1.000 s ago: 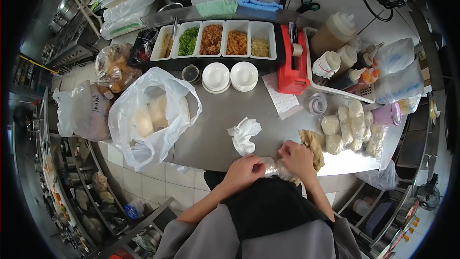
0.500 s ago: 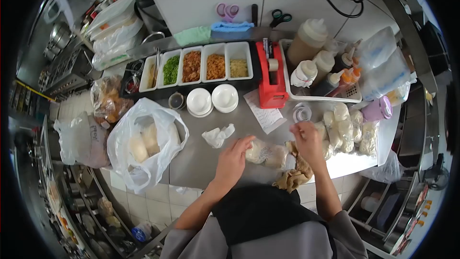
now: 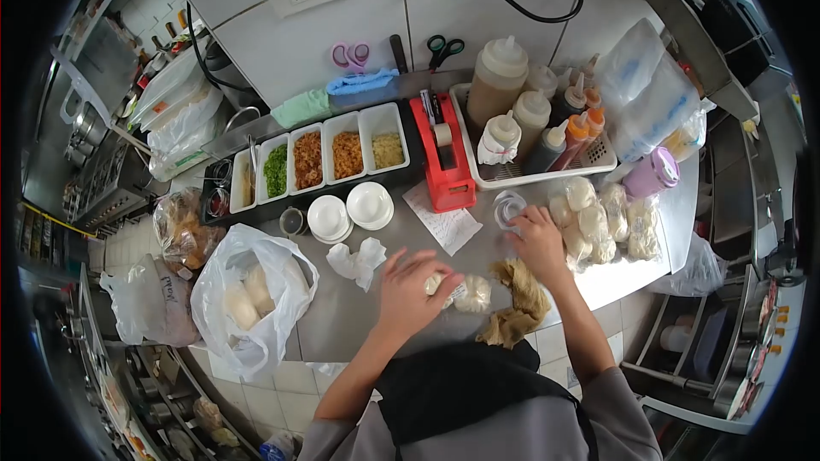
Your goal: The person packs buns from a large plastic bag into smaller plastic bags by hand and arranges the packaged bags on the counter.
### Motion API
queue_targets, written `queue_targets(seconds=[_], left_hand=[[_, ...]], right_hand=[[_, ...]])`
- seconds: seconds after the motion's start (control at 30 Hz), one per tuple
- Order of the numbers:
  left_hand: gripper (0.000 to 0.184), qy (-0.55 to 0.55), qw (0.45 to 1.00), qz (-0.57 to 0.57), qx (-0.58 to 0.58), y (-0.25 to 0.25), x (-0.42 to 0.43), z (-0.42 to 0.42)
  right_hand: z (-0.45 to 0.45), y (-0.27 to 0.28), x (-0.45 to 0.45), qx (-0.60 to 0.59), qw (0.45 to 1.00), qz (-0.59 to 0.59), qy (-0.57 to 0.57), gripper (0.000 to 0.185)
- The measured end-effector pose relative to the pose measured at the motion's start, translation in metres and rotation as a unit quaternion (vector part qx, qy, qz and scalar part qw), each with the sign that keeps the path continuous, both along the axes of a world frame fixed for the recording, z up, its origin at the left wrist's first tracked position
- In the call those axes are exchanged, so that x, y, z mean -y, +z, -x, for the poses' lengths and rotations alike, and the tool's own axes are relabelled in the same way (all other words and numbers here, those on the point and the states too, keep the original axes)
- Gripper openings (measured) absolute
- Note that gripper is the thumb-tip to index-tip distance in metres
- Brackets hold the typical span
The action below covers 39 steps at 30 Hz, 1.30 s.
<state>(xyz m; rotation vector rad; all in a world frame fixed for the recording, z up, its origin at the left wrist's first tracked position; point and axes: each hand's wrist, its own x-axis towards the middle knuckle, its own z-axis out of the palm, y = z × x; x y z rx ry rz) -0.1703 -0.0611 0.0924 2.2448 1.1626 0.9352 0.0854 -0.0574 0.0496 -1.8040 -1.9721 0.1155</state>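
Observation:
A clear bag of round white pieces [image 3: 471, 294] lies on the steel counter near its front edge. My left hand [image 3: 412, 292] is over the left end of this bag, fingers apart, covering part of it. Whether it presses on the bag is hard to see. My right hand [image 3: 540, 241] reaches to a round clear plastic item [image 3: 510, 207], its fingertips at the near rim with fingers spread. Below the right hand, a crumpled brown cloth [image 3: 515, 300] rests beside the bag. A crumpled white tissue [image 3: 357, 262] lies left of my left hand.
More bagged white pieces [image 3: 589, 222] sit at right. Behind are a red tape dispenser [image 3: 453, 192], a paper note [image 3: 444, 220], a basket [image 3: 547, 172] of squeeze bottles and a black tray [image 3: 416, 166] of ingredient tubs. White bowls [image 3: 370, 205] and a plastic bag [image 3: 295, 277] stand left.
The view has shifted. My right hand has moved from above the brown cloth to the clear round item, its fingers opening out. My left hand has come further over the bag.

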Motion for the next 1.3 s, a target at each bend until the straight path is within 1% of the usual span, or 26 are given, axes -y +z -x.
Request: queue_targets(seconds=[0.03, 0.07, 0.13, 0.17, 0.23, 0.33, 0.43, 0.47, 0.53, 0.57, 0.67, 0.77, 0.87, 0.93, 1.03, 1.13, 1.23, 1.3], left_hand=[[0.014, 0.004, 1.000, -0.029, 0.010, -0.003, -0.004, -0.010], [0.014, 0.007, 0.998, -0.057, 0.019, -0.007, -0.007, -0.019], [0.014, -0.001, 1.000, 0.020, 0.005, -0.017, -0.016, -0.035], [0.014, -0.004, 0.998, 0.059, -0.002, -0.023, -0.021, -0.044], [0.016, 0.005, 0.999, 0.026, -0.018, -0.047, -0.038, -0.069], [0.019, -0.013, 0.999, 0.002, -0.044, -0.068, -0.054, -0.098], [0.018, -0.036, 0.997, -0.028, -0.066, -0.077, -0.062, -0.112], [0.017, -0.041, 0.996, -0.038, -0.074, -0.079, -0.063, -0.113], [0.014, -0.071, 0.989, -0.049, -0.122, -0.083, -0.068, -0.114], [0.012, -0.086, 0.984, -0.052, -0.147, -0.084, -0.069, -0.113], [0.008, -0.121, 0.983, -0.045, -0.134, -0.080, -0.075, -0.109], [0.008, -0.113, 0.983, -0.040, -0.136, -0.065, -0.075, -0.101], [0.014, -0.080, 0.981, -0.090, -0.150, -0.043, -0.056, -0.080], [0.022, -0.119, 0.964, -0.188, -0.144, -0.042, -0.023, -0.059], [0.027, -0.190, 0.928, -0.223, -0.229, -0.045, 0.011, -0.041], [0.028, -0.232, 0.910, -0.182, -0.292, -0.043, 0.023, -0.036], [0.039, -0.246, 0.894, -0.172, -0.332, -0.038, 0.027, -0.034], [0.043, -0.233, 0.903, -0.168, -0.321, -0.039, 0.032, -0.031]], right_hand=[[0.004, -0.007, -0.003, 0.010, 1.000, 0.021, -0.002, 0.014], [0.007, -0.017, -0.007, 0.013, 1.000, 0.006, -0.011, 0.014], [0.012, -0.032, -0.012, 0.020, 0.999, -0.023, -0.026, 0.012], [0.012, -0.033, -0.011, -0.021, 0.999, -0.029, -0.037, 0.011], [0.010, -0.033, -0.014, -0.101, 0.993, -0.046, -0.051, 0.008], [0.001, -0.029, -0.014, -0.177, 0.983, 0.011, -0.058, 0.009], [-0.004, -0.022, -0.014, -0.191, 0.980, 0.040, -0.022, 0.009], [-0.007, -0.022, -0.014, -0.179, 0.983, 0.035, -0.001, 0.010], [-0.009, -0.022, -0.015, -0.158, 0.986, 0.032, 0.039, 0.010], [-0.008, -0.021, -0.013, -0.154, 0.987, 0.025, 0.042, 0.011], [-0.006, -0.017, -0.014, -0.139, 0.989, 0.002, 0.048, 0.013], [-0.008, -0.018, -0.014, -0.132, 0.990, -0.003, 0.046, 0.014], [-0.012, -0.020, -0.014, -0.137, 0.990, -0.003, 0.035, 0.013], [-0.011, -0.022, -0.014, -0.151, 0.988, -0.012, 0.030, 0.013], [-0.012, -0.031, -0.017, -0.140, 0.990, 0.003, 0.019, 0.011], [-0.012, -0.031, -0.017, -0.140, 0.990, 0.003, 0.017, 0.012], [-0.012, -0.032, -0.016, -0.124, 0.992, 0.016, 0.026, 0.014], [-0.013, -0.035, -0.016, -0.118, 0.992, 0.012, 0.032, 0.018]])
